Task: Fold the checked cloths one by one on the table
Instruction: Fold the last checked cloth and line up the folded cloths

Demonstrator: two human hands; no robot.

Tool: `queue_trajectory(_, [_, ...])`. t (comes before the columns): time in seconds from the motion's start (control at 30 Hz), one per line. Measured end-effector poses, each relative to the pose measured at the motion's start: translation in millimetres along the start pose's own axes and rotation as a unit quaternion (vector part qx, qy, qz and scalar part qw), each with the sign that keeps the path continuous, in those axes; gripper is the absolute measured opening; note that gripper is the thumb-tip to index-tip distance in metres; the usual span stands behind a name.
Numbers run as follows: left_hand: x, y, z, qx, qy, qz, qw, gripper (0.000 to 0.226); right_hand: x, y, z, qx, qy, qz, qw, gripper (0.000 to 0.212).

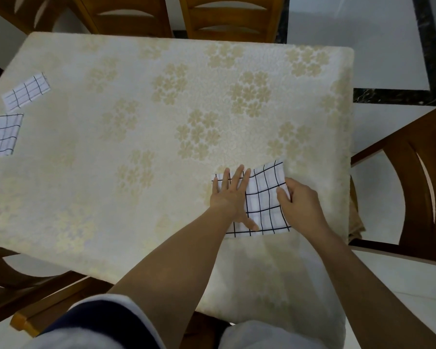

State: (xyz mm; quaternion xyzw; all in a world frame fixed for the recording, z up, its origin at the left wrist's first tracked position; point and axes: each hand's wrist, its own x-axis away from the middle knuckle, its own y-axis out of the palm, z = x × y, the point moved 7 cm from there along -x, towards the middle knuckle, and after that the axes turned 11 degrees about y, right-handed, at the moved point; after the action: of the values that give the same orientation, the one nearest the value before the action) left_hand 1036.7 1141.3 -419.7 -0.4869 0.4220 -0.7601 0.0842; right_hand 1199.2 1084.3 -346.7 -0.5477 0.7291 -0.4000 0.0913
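A white cloth with a black check lies on the table near its front right corner. My left hand rests flat on the cloth's left part, fingers spread. My right hand pinches the cloth's right edge, which is lifted slightly and curled over. Two more checked cloths lie folded small at the far left: one further back, the other nearer, partly cut off by the frame edge.
The table wears a cream cloth with pale flower prints. Wooden chairs stand behind it, at the right and at the front left. White tiled floor with a dark border lies to the right.
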Motion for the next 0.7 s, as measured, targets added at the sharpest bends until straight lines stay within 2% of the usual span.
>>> queue_trajectory(0.27, [-1.0, 1.0, -1.0, 0.009, 0.0, -0.003, 1.0, 0.161, 7.3, 9.4, -19.6, -0.013, -0.017, -0.039, 0.999, 0.02])
queue_trajectory(0.37, [0.5, -1.2, 1.0, 0.004, 0.008, 0.009, 1.0, 0.159, 11.9, 14.7, -31.8, -0.035, -0.014, -0.054, 0.998, 0.037])
queue_trajectory(0.47, [6.1, -5.6, 4.3, -0.001, 0.024, 0.062, 0.998, 0.154, 16.9, 22.1, -49.4, -0.02, -0.044, -0.053, 0.997, 0.043])
queue_trajectory(0.53, [14.1, -11.4, 3.3, 0.017, 0.034, 0.13, 0.991, 0.144, 18.0, 30.1, -60.7, 0.002, -0.065, -0.046, 0.997, 0.044])
queue_trajectory(0.6, [23.1, -9.3, -2.1, 0.098, 0.061, 0.194, 0.974, 0.117, 17.4, 41.0, -69.5, 0.025, -0.067, -0.042, 0.997, 0.045])
queue_trajectory(0.67, [35.8, 0.9, -17.9, 0.257, 0.072, 0.247, 0.932, 0.092, 17.2, 55.2, -74.8, 0.053, -0.058, -0.043, 0.996, 0.044])
queue_trajectory(0.7, [44.0, 7.6, -30.7, 0.32, 0.049, 0.271, 0.907, 0.083, 17.0, 63.1, -78.3, 0.067, -0.058, -0.044, 0.995, 0.043])
